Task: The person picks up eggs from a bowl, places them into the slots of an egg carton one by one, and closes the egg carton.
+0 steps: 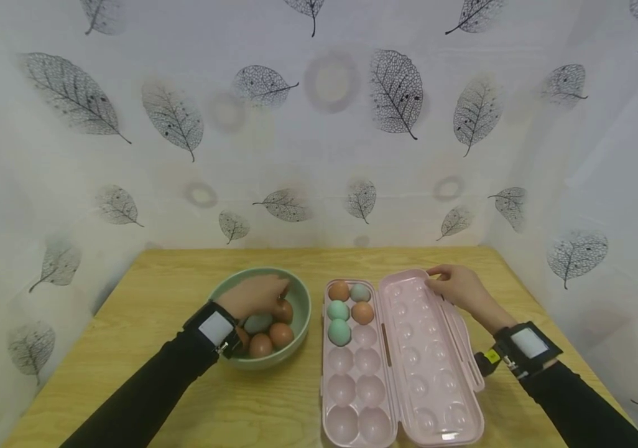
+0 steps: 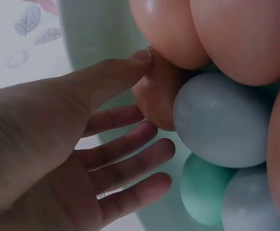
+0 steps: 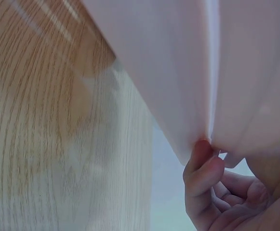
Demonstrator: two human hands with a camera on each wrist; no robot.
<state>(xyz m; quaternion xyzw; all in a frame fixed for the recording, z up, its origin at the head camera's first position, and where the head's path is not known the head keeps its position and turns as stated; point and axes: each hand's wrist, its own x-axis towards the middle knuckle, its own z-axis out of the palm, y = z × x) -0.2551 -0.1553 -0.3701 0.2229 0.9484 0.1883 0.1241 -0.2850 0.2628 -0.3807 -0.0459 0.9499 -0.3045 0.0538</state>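
Observation:
My left hand (image 1: 254,292) reaches into a pale green bowl (image 1: 306,311) at the left. In the left wrist view its thumb and first fingers pinch a brown egg (image 2: 158,98) near the bowl's wall; beside it lie other brown eggs (image 2: 166,29), blue-grey eggs (image 2: 221,120) and a green egg (image 2: 205,192). Right of the bowl lies a pink egg box (image 1: 354,359), with several brown, green and blue-grey eggs in its far cups. My right hand (image 1: 461,287) grips the far outer corner of the box's raised lid (image 1: 425,348) between thumb and fingers.
Both the bowl and the egg box stand on a light wooden table (image 1: 274,404). A white curtain (image 1: 319,143) with leaf prints hangs behind it and at both sides. A small dark device with a yellow label (image 1: 491,356) hangs at my right wrist.

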